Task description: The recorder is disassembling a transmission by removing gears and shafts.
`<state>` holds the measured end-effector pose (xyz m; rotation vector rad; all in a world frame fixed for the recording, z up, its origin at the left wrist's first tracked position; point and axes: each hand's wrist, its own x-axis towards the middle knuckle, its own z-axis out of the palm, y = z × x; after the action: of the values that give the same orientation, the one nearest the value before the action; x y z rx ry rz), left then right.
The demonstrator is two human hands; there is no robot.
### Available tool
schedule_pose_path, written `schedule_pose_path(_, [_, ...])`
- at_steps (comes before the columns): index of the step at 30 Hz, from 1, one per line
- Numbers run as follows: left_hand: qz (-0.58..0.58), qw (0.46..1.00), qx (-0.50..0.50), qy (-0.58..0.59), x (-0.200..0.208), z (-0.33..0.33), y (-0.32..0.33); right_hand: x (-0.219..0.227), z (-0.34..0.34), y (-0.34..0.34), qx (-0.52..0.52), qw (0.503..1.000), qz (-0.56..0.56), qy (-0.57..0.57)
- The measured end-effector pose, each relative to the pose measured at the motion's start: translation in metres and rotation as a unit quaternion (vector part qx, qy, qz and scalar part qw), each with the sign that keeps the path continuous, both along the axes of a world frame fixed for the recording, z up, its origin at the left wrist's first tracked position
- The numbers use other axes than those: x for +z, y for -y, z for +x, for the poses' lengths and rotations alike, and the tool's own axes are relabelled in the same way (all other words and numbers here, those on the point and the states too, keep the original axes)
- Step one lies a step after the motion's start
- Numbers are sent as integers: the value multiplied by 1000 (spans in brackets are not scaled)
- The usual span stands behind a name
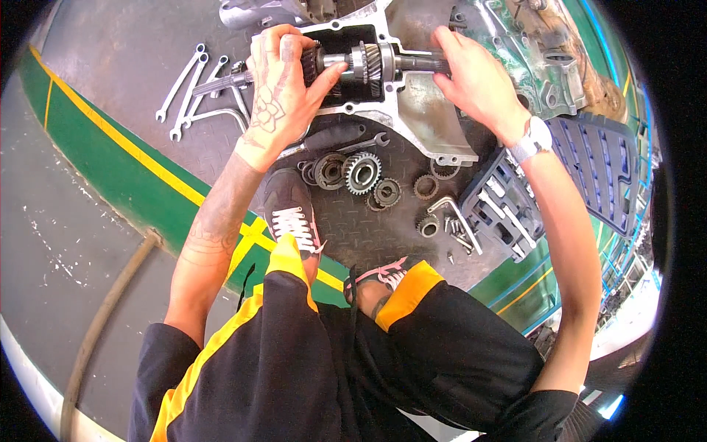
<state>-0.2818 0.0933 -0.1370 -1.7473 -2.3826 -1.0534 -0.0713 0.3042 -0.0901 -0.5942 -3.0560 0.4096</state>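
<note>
A metal gear shaft [338, 59] with several gears lies across the opening of a silver gearbox housing [433, 118]. My left hand [281, 82] is closed over the shaft's left part and a dark gear, its thumb along the shaft. A splined end sticks out to the left past that hand. At the other end, my right hand [475, 79] grips the splined right end, with its fingers partly hidden behind the shaft. A helical gear [373, 63] shows between my hands.
Spanners [182, 88] lie at the left on the dark floor mat. Loose gears [363, 173] and rings sit near my shoes. An L-shaped wrench [458, 221], small bolts [458, 234] and an opened tool case [495, 193] lie at the right. Another metal casing [554, 82] stands beyond.
</note>
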Motion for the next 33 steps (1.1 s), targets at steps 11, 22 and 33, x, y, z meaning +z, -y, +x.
schedule_pose_path(11, [-15,976,145,164,23,34,-25,0,-2,-10,-21,991,54,120])
schedule_pose_path(22, [-34,964,231,127,20,38,-37,-8,6,5,42,992,115,27])
schedule_pose_path(33, [-165,959,170,155,30,25,-39,15,-36,-24,41,932,-122,340])
